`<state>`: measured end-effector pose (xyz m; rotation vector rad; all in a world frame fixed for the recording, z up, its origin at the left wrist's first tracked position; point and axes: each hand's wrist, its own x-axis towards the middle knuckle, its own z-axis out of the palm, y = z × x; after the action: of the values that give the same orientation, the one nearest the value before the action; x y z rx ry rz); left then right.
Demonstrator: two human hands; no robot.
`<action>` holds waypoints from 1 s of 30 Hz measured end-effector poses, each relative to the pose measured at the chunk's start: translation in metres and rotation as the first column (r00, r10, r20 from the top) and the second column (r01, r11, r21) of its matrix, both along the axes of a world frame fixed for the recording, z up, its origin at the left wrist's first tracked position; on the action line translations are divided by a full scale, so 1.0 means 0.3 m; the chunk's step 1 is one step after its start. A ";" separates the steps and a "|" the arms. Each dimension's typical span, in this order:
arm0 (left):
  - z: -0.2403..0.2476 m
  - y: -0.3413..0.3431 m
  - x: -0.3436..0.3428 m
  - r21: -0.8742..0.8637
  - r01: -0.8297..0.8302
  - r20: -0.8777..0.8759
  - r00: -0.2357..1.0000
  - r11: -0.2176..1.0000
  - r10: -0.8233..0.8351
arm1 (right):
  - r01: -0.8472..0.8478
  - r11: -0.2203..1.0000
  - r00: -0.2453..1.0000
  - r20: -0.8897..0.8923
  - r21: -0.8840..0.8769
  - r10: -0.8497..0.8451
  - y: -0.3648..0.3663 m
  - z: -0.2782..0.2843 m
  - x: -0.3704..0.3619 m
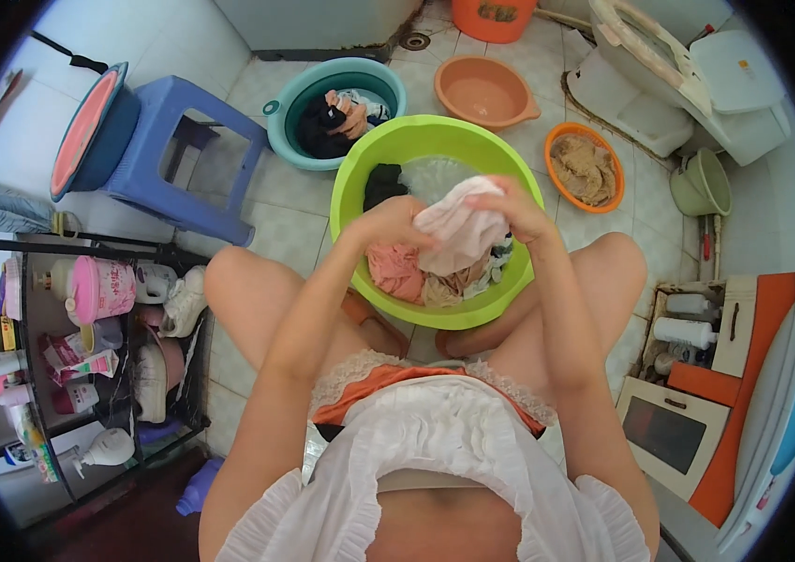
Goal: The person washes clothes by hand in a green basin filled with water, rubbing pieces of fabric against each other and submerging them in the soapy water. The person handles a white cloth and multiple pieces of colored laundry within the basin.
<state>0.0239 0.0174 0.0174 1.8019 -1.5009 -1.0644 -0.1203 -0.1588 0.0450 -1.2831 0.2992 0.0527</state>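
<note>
Over a large lime-green basin [352, 173] I hold up a pale pink-white cloth [458, 229], bunched between both hands. My left hand [390, 223] is closed on its left edge, and my right hand [516, 212] grips its upper right side. Below it in the basin, soapy water [435, 176] shows at the far side. A black garment [382, 184] lies at the basin's left, a salmon-pink garment [395, 273] at its near left. Beige cloth [442, 289] and a dark-and-white patterned cloth [493, 272] lie partly under the held one.
A teal tub [285, 140] with clothes stands beyond the basin, near a blue stool [158, 159]. Farther right are a brown basin [483, 91], an orange basin [550, 178] with tan cloth, and a toilet [641, 103]. A bottle-filled rack [126, 450] stands left, a cabinet [674, 436] right.
</note>
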 end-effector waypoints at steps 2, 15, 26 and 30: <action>-0.010 0.023 -0.010 -0.084 -0.044 0.197 0.979 0.996 0.060 | 0.133 0.980 0.987 0.071 0.151 -0.145 -0.030 0.005 -0.012; -0.254 -0.104 -0.115 0.455 -0.589 -0.879 -0.179 0.667 0.442 | 0.465 0.455 0.856 0.517 -0.760 -0.011 0.310 -0.230 0.056; -0.138 -0.193 -0.224 0.629 -0.532 -0.768 -0.313 0.567 0.558 | 0.558 0.497 0.774 0.203 -0.664 -0.599 0.257 -0.132 0.117; -0.473 -0.133 -0.076 0.015 -0.401 -0.969 -0.233 0.916 -0.086 | 0.480 0.385 0.877 0.415 -0.788 -0.243 0.339 -0.152 0.092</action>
<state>0.0013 -0.0224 -0.1244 0.2718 -0.2026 -1.3795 -0.0929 -0.0571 -0.0005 -2.2230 0.4258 -0.7528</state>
